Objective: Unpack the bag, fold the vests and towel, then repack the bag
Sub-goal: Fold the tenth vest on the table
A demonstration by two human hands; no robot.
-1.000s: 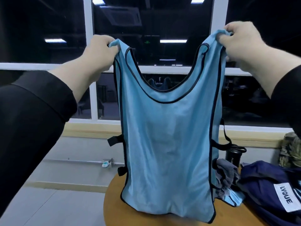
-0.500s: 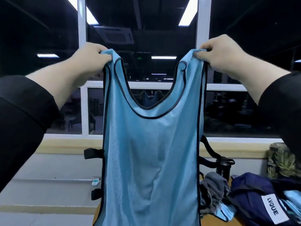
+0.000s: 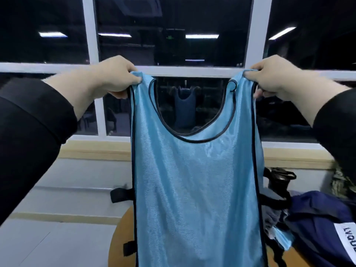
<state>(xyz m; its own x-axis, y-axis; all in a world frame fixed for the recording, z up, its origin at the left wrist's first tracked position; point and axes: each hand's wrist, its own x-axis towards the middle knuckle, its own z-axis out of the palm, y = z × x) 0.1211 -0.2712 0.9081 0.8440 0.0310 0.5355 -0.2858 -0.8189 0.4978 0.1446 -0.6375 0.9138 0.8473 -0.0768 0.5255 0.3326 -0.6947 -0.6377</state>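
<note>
Head view: left hand (image 3: 113, 78) and right hand (image 3: 273, 76) pinching vest (image 3: 194, 189) straps.

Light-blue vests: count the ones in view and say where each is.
2. One light-blue vest hangs by its shoulder straps from the left hand and right hand; a second lies crumpled beside the navy bag. Others may be hidden.

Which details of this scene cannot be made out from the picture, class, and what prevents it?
- Light blue vest: its hem, cut off by the head view's bottom edge.
- Round wooden table: mostly hidden behind the vest.
- Black bottle: its base, hidden by the clothes piled in front.
- Navy bag: its label lettering, cut off at the right edge.
</note>
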